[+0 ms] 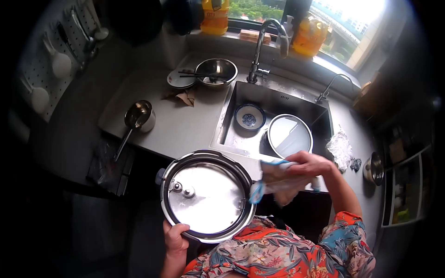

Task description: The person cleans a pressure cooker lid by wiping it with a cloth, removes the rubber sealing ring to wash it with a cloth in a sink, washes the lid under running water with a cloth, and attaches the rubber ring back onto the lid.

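Note:
My left hand grips the lower left rim of a round metal pot lid, with the thumb over the edge. The lid's inner side faces up and shows a dark sealing ring and two small valves near its left side. To the right of the lid, my right hand is closed on a pale cloth with blue edges, which hangs down beside the lid's rim. Just beyond the cloth, a round glass lid or dish and a blue-patterned bowl lie in the sink.
A long-handled pot stands on the left counter. Further back are a steel bowl, chopsticks and a plate. The faucet rises behind the sink. Crumpled plastic and a metal bowl sit at right.

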`<state>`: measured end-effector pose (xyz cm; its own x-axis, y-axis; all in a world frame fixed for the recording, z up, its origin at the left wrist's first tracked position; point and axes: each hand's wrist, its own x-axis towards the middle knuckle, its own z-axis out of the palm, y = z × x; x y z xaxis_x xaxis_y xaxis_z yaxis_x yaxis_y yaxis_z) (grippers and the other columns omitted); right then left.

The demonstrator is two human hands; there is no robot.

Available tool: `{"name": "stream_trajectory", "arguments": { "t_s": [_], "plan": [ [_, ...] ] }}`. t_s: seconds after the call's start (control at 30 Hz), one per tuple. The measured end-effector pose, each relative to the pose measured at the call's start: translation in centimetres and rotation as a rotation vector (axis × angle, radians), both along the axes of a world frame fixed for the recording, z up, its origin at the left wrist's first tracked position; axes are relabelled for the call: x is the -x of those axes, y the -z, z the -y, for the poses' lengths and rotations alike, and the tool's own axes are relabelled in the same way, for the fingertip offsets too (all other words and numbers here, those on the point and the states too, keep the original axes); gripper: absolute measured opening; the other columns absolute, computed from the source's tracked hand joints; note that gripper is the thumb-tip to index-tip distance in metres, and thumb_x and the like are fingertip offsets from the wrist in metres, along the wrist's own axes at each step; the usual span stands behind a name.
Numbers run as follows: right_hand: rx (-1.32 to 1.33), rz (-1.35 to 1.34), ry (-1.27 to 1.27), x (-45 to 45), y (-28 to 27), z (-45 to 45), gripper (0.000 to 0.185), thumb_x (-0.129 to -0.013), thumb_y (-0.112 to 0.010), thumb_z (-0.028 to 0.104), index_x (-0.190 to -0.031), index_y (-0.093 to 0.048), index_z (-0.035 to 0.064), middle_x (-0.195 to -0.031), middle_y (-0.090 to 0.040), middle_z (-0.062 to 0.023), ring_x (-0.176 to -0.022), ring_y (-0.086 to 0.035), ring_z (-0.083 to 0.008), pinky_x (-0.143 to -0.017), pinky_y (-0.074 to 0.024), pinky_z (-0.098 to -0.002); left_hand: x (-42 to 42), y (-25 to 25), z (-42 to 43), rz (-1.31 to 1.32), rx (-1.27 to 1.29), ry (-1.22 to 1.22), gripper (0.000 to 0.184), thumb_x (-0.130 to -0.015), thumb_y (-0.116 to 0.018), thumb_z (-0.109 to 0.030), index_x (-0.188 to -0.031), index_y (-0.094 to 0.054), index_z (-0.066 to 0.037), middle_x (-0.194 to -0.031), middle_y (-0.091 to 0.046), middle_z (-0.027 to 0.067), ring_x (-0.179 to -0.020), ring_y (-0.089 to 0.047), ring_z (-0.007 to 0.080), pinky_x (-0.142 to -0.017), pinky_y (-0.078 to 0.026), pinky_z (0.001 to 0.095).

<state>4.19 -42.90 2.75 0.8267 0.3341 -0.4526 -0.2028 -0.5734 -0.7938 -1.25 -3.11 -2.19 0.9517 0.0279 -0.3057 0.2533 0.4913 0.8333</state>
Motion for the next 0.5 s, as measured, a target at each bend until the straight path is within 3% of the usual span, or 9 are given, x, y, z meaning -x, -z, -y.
{"name": "stream_trajectory", "arguments": {
  "t_s": [0.13,0.23,0.4,0.5],
  "plan": [
    [-0.279,-0.007,0.406,6.3,-0.3,6.1,0.026,-0.085,-0.062,0.024,-0.093,-0.063,-0.0009,-0.075,-0.056,0.0031,-0.070,-0.049,-0.0041,-0.063,-0.0428,-0.0209,-1.2,0.3,-3.9,-0.038,0.003,-0.058,0.057,-0.056,-0.047,0.001,-0.113,-0.049,0.007,-0.104,-0.057,0.0141,-0.096,-0.056,0.0272,-0.088,-0.044,0.0333],
    [-0.255,0.038,0.668,10.6,0.2,9.1,0.025,-0.085,-0.061,0.026,-0.089,-0.063,0.0012,-0.072,-0.052,0.0053,-0.068,-0.048,-0.0041,-0.063,-0.0409,-0.0185,-3.6,1.0,-6.1,-0.007,0.030,-0.043,0.055,-0.057,-0.047,0.000,-0.111,-0.051,0.005,-0.104,-0.057,0.0121,-0.097,-0.055,0.0257,-0.089,-0.043,0.0336],
    [-0.179,0.016,1.032,17.7,1.8,14.1,0.021,-0.085,-0.060,0.023,-0.089,-0.063,0.0024,-0.079,-0.059,0.0035,-0.068,-0.051,-0.0035,-0.062,-0.0434,-0.0189,-7.8,3.4,-9.1,-0.037,0.120,-0.040,0.047,-0.062,-0.048,-0.003,-0.108,-0.052,0.006,-0.105,-0.058,0.0137,-0.098,-0.055,0.0299,-0.090,-0.044,0.0386],
    [-0.018,0.019,1.249,22.6,1.9,17.4,0.017,-0.083,-0.060,0.016,-0.089,-0.063,0.0008,-0.078,-0.062,-0.0013,-0.068,-0.057,-0.0089,-0.061,-0.0462,-0.0225,-9.8,4.5,-8.9,-0.031,0.177,-0.027,0.047,-0.063,-0.048,-0.004,-0.108,-0.052,0.006,-0.106,-0.058,0.0147,-0.098,-0.056,0.0301,-0.090,-0.044,0.0398]
  ]
}}
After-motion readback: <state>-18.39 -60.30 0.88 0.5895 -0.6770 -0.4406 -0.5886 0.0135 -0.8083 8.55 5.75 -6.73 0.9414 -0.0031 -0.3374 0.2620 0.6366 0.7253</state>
